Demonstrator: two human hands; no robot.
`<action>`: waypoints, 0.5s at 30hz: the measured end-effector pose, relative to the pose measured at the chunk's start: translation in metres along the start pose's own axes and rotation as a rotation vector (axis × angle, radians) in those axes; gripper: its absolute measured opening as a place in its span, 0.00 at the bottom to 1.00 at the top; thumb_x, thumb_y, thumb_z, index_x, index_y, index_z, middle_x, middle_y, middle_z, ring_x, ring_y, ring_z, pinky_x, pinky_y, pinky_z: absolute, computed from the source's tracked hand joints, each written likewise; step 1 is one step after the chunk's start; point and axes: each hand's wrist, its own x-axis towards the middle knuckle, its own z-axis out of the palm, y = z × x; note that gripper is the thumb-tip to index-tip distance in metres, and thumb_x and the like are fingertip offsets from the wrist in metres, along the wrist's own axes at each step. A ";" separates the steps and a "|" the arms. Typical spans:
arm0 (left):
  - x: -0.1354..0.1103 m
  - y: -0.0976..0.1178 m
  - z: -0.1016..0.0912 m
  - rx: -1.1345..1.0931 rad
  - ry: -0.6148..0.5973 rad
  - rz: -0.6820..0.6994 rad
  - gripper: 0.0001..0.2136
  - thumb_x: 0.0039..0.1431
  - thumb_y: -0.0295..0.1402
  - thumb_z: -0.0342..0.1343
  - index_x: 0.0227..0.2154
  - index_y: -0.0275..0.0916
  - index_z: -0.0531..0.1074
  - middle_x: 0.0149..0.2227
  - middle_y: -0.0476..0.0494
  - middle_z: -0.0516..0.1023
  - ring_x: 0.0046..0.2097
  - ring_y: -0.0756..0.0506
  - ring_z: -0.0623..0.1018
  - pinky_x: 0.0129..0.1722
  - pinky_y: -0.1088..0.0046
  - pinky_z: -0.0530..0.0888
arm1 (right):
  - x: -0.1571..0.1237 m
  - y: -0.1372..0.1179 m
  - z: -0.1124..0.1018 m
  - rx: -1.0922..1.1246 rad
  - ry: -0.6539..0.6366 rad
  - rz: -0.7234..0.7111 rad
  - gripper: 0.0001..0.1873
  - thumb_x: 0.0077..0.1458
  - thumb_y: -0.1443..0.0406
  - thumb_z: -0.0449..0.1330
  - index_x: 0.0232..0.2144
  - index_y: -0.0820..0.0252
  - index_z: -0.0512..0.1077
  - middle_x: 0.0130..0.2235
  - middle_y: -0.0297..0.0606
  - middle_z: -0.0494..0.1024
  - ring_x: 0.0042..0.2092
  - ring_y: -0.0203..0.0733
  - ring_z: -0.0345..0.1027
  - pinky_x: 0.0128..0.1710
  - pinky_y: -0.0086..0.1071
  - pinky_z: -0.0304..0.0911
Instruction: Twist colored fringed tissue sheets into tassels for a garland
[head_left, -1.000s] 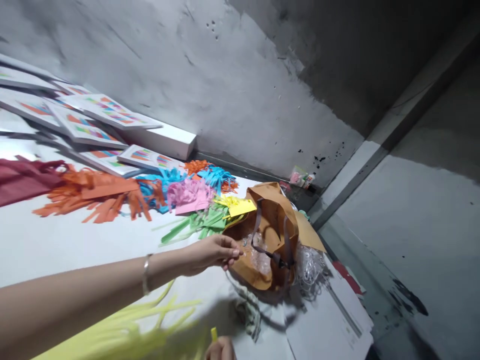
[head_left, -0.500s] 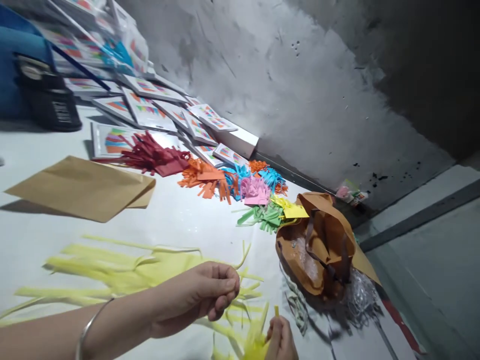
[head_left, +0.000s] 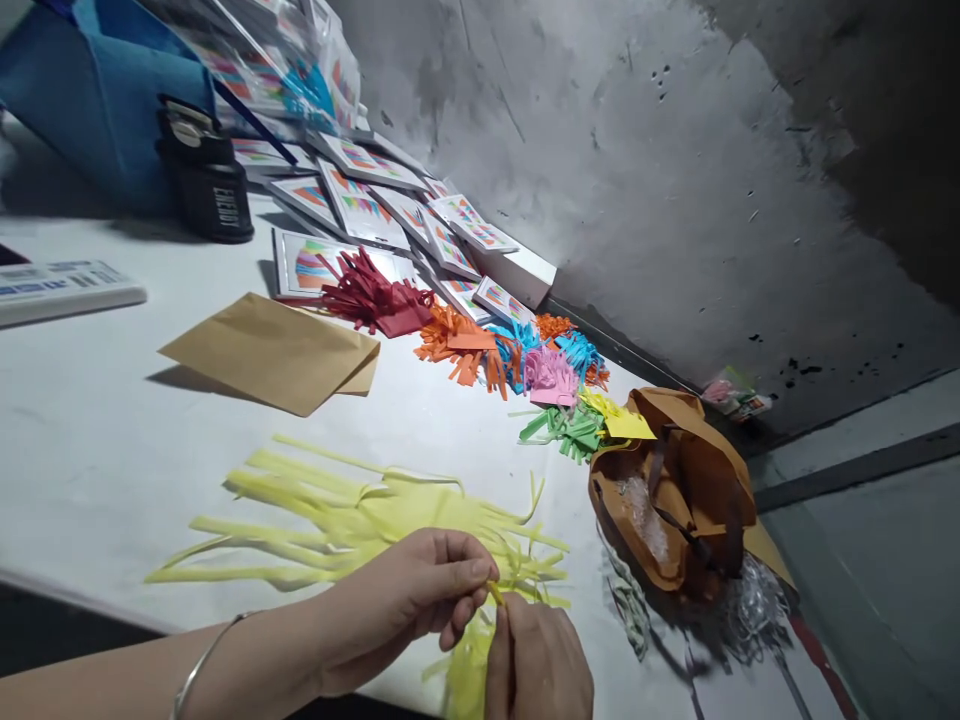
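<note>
My left hand and my right hand meet at the near edge of the white table, both pinched on a thin yellow paper strip between their fingertips. A bracelet sits on my left wrist. Just behind the hands lies a pile of long pale yellow paper strips, spread leftwards. More yellow strips hang below my right hand.
A brown paper bag with clear plastic inside stands at the right. A brown envelope lies behind the yellow pile. Heaps of cut coloured paper run along the grey wall, with white packets, a black holder and a blue bag.
My left hand drew back from the brown bag to the near edge and joined my right hand on a yellow strip. The view swung left, showing more of the table.
</note>
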 end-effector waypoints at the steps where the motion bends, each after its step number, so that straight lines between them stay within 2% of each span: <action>1: -0.001 0.000 -0.001 0.014 0.017 0.006 0.21 0.44 0.47 0.74 0.25 0.35 0.73 0.19 0.52 0.71 0.22 0.54 0.62 0.23 0.78 0.61 | 0.000 0.001 0.002 -0.013 0.017 -0.028 0.08 0.66 0.69 0.54 0.41 0.59 0.73 0.25 0.35 0.74 0.24 0.38 0.69 0.30 0.33 0.64; 5: -0.004 0.000 -0.002 0.073 0.071 0.024 0.21 0.44 0.48 0.73 0.25 0.35 0.72 0.18 0.53 0.70 0.21 0.54 0.63 0.22 0.78 0.63 | -0.001 0.001 0.012 -0.069 0.148 -0.104 0.07 0.65 0.70 0.54 0.40 0.62 0.73 0.23 0.34 0.71 0.24 0.38 0.66 0.27 0.34 0.59; 7: -0.003 -0.001 -0.001 0.104 0.079 0.036 0.22 0.44 0.49 0.72 0.24 0.36 0.72 0.17 0.54 0.70 0.20 0.54 0.63 0.22 0.78 0.63 | -0.001 0.000 0.015 -0.069 0.156 -0.115 0.07 0.65 0.71 0.54 0.39 0.62 0.73 0.23 0.35 0.71 0.25 0.38 0.65 0.28 0.35 0.59; 11: 0.000 -0.003 0.002 0.174 0.092 0.081 0.21 0.46 0.50 0.71 0.23 0.36 0.72 0.17 0.54 0.71 0.19 0.54 0.64 0.22 0.78 0.63 | 0.003 0.002 0.010 0.003 0.060 -0.087 0.07 0.65 0.72 0.54 0.39 0.64 0.72 0.25 0.38 0.73 0.27 0.40 0.64 0.30 0.35 0.58; 15: 0.005 -0.010 0.001 0.226 0.106 0.102 0.22 0.46 0.50 0.70 0.22 0.37 0.69 0.17 0.55 0.69 0.19 0.54 0.64 0.22 0.77 0.64 | 0.006 0.006 0.002 0.012 -0.068 -0.142 0.07 0.64 0.73 0.54 0.40 0.65 0.71 0.25 0.36 0.72 0.26 0.39 0.66 0.29 0.34 0.59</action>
